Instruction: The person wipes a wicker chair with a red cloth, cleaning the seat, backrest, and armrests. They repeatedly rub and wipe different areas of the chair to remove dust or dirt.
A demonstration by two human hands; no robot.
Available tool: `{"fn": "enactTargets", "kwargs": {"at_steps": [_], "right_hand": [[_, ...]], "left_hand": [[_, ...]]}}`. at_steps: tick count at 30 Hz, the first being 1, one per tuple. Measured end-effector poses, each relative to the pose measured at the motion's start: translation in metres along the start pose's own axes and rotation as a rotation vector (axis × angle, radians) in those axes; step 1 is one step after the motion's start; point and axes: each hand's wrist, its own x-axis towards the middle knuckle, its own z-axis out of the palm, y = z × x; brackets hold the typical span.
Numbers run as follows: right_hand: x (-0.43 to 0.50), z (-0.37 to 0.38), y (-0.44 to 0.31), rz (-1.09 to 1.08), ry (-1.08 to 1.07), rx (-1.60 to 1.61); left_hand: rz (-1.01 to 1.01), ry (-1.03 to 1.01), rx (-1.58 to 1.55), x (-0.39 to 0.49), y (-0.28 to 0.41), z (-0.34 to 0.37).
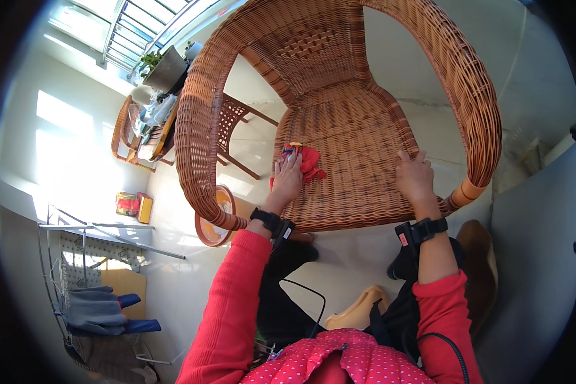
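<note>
A brown wicker armchair [345, 129] stands before me, its seat facing up and its backrest farthest from me. My left hand [288, 176] lies on a crumpled red cloth [311, 163] at the left front part of the seat, fingers spread over it. The cloth has a small yellow and blue part near my fingertips. My right hand [414, 175] rests at the right edge of the seat, fingers bent over the woven rim, with no cloth or tool visible in it. Part of its grip is hidden.
Left of the armchair are a brown bucket [202, 230], a woven stool [228, 120] and another wicker chair [120, 129]. A metal drying rack [120, 225] with clothes [96, 312] stands lower left. A tan plastic object [357, 307] lies between my legs.
</note>
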Motion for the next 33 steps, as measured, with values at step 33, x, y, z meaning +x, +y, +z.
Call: {"fn": "enactTargets", "kwargs": {"at_steps": [33], "right_hand": [[0.0,-0.016,0.005,-0.37,0.226,0.508]], "left_hand": [[0.113,-0.39,-1.649,-0.049,0.137,-0.066]]}}
